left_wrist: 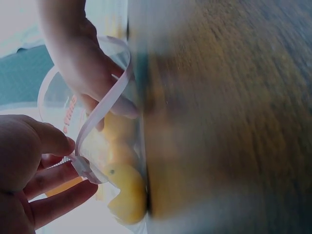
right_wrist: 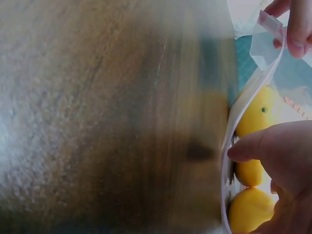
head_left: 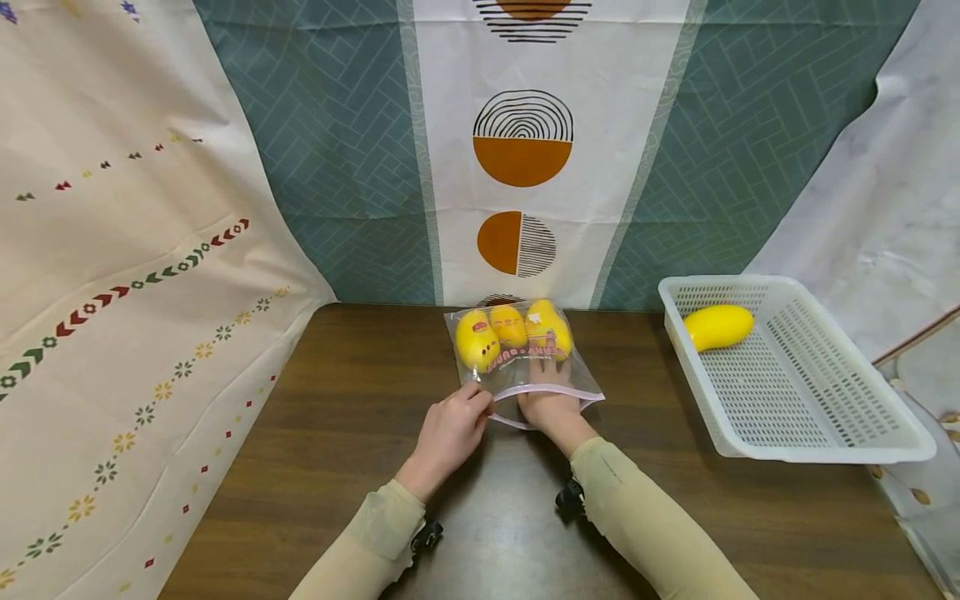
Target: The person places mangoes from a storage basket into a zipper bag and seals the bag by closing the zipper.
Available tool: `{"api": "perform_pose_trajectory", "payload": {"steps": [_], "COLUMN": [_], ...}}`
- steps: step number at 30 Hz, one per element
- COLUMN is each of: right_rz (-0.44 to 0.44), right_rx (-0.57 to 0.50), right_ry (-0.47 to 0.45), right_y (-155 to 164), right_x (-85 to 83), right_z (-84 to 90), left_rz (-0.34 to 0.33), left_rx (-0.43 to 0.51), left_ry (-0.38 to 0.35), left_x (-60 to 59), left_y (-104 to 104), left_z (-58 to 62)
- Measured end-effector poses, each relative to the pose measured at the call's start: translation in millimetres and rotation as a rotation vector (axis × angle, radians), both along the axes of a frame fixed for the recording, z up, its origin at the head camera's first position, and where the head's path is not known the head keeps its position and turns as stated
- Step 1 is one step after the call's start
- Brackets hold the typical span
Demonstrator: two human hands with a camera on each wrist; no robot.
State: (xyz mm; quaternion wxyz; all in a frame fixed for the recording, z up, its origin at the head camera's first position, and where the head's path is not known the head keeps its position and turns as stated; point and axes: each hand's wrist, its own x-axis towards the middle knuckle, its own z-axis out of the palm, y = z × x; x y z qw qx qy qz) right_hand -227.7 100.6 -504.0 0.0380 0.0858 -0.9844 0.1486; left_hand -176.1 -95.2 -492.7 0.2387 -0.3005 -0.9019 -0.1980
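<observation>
Desk [head_left: 360,417]: bears a clear zip bag [head_left: 510,377], straight ahead of the person, mouth facing them. At its far end, three yellow fruits [head_left: 510,326] form a crosswise row. The right hand [head_left: 550,392], nearer them, extends inside, fingers outstretched over the rightmost fruit, contact unclear. The left hand [head_left: 453,423] pinches the bag's pale pink rim [left_wrist: 105,106] at its left corner.

Bag [head_left: 507,380] mouth: gapes on its near side; right grip [head_left: 553,407] inside, left grip [head_left: 452,427] pinching one edge, a gap between.
Bag's far end: three fruits [head_left: 476,335] in a row bar it, curtain [head_left: 510,196] just behind.
Surface [head_left: 360,417]: passable left of the bag, and rightward until the basket [head_left: 780,387].
Basket: open from above; a fourth fruit [head_left: 718,327] blocks its far left corner.
</observation>
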Motion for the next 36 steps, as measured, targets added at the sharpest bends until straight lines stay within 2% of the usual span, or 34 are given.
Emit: {"api": "perform_pose_trajectory", "payload": {"steps": [6, 15, 22, 31, 36], "right_rz": [0.02, 0.003, 0.039, 0.036, 0.056], "right_rx": [-0.002, 0.015, 0.021, -0.028, -0.017], "right_ry": [0.03, -0.01, 0.031, 0.014, 0.022], "right_y": [0, 1, 3, 5, 6], "right_x": [2.4, 6.4, 11.4, 20.3, 25.3], "right_z": [-0.2, 3.6, 3.5, 5.3, 6.4], "left_rz": [-0.005, -0.001, 0.001, 0.007, 0.007], "left_rx": [0.002, 0.006, -0.001, -0.007, -0.011], "left_ry": [0.005, 0.018, -0.002, -0.005, 0.001], "left_x": [0.1, 1.0, 0.2, 0.4, 0.4], "left_y": [1, 2, 2, 2, 2], "left_z": [0.3, 0.8, 2.1, 2.0, 0.6]}}
